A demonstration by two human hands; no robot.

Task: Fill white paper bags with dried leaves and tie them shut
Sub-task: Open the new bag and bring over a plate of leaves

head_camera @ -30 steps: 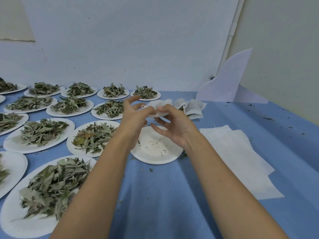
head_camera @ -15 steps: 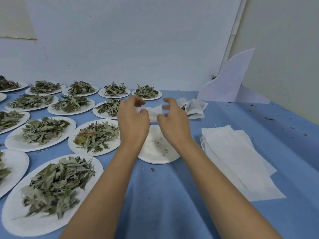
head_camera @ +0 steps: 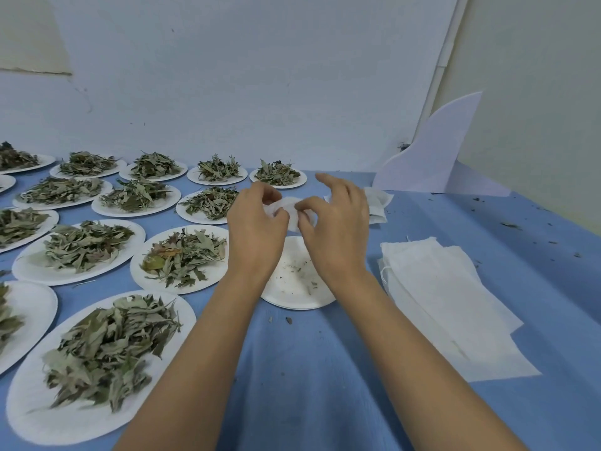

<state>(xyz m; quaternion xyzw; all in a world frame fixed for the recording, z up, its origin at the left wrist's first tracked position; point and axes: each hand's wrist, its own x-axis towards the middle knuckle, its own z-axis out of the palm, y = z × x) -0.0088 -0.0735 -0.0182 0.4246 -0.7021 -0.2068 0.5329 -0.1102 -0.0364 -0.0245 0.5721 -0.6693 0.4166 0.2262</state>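
With the left hand point(head_camera: 257, 222) and right hand point(head_camera: 335, 229) both pinching the white paper bag point(head_camera: 290, 208) above the emptied plate point(head_camera: 292, 289), a slackened pinch during tying could spill its contents.

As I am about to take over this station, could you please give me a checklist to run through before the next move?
1. Grip of left hand on white bag: ok.
2. Pinch of right hand on it: ok.
3. Bag tied shut: cannot tell, the hands hide its mouth.
4. The plate below emptied to crumbs: ok.
5. The stack of empty bags ready on the right: ok.
6. The next plate of leaves full: ok.
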